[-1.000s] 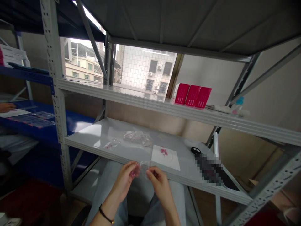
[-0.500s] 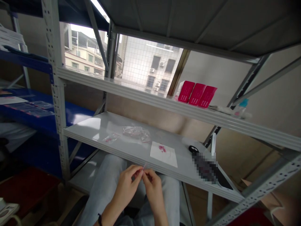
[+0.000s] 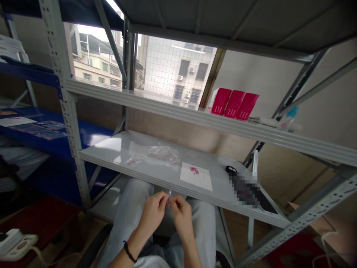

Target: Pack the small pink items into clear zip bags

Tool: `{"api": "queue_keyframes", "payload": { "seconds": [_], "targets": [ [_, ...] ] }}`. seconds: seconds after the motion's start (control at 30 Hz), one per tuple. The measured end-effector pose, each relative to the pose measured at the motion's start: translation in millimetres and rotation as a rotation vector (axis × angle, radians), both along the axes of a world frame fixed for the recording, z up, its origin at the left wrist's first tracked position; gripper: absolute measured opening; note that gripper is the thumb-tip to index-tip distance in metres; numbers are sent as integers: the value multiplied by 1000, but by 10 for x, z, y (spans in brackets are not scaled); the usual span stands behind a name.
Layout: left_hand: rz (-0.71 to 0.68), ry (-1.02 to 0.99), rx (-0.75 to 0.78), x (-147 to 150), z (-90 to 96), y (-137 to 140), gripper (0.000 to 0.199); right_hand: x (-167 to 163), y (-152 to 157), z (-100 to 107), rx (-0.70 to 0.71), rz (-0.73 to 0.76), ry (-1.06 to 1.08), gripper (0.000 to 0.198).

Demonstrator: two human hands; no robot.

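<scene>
My left hand point(image 3: 153, 209) and my right hand point(image 3: 182, 214) meet over my lap, just below the shelf's front edge. Between their pinched fingertips is a small clear plastic bag point(image 3: 169, 194), mostly covered by the fingers. Whether anything lies inside it is too small to tell. Beyond the hands, a white sheet of paper point(image 3: 200, 182) bears a cluster of small red pieces point(image 3: 194, 170). A loose pile of clear plastic bags point(image 3: 164, 153) lies farther back, and to its left are flat bags with reddish bits point(image 3: 134, 160).
The grey metal shelf point(image 3: 111, 150) spans the front. A black object point(image 3: 231, 170) lies at its right beside a pixelated patch. Red boxes point(image 3: 234, 104) stand on the upper shelf. A power strip point(image 3: 19, 245) rests at lower left, near a blue shelf point(image 3: 86, 136) holding flat packets.
Both hands stay together, but the fingertips have shifted on the clear bag, and more of it shows between them. The view has tilted slightly.
</scene>
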State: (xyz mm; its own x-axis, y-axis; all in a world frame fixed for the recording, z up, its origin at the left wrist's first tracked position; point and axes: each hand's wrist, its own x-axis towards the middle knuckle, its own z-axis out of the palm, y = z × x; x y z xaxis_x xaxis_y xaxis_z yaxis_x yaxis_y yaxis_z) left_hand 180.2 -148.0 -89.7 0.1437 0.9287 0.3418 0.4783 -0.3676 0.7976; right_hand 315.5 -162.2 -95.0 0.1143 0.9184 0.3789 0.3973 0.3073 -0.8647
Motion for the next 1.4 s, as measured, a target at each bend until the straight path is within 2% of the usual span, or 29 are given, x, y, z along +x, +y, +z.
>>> {"api": "queue_keyframes", "payload": {
  "seconds": [0.07,0.1,0.23,0.3,0.37,0.47,0.63,0.7,0.87,0.97,1.07,1.2,1.27,1.33,1.4],
  "targets": [
    [64,168,42,-22,-31,20,29,-13,28,-75,46,-139,-112,29],
    [70,235,44,-44,-42,34,28,-14,35,-102,64,-153,-172,28],
    [21,387,14,-177,-41,84,25,5,3,-104,94,28,-291,10],
    [-2,429,7,-225,-20,89,25,13,-41,-57,109,149,-305,16],
    [-25,444,12,-242,4,80,24,7,-82,-9,123,217,-307,23],
    [-51,407,35,-222,30,60,26,-27,-115,13,107,195,-243,24],
    [-102,332,37,-190,26,43,28,-91,-108,-86,43,162,-159,21],
    [-106,357,33,-191,15,44,26,-91,-109,-119,58,118,-252,23],
    [-14,534,43,-183,-5,36,20,-36,-147,-108,38,-31,-666,24],
    [-48,575,49,-170,0,10,18,-30,-166,-104,13,-18,-746,24],
    [-96,529,37,-175,19,-12,18,-54,-172,-151,-22,70,-778,21],
    [-179,352,-38,-230,39,-7,24,-29,-162,-202,-54,36,-751,22],
    [-264,217,-194,-261,19,-9,37,33,-146,-182,-63,14,-634,27],
    [-427,73,-426,-260,-34,-32,48,105,-126,-134,-87,7,-441,34],
    [-584,-162,-597,-187,-111,-73,44,147,-111,-71,-126,19,-219,32]
  ]
}}
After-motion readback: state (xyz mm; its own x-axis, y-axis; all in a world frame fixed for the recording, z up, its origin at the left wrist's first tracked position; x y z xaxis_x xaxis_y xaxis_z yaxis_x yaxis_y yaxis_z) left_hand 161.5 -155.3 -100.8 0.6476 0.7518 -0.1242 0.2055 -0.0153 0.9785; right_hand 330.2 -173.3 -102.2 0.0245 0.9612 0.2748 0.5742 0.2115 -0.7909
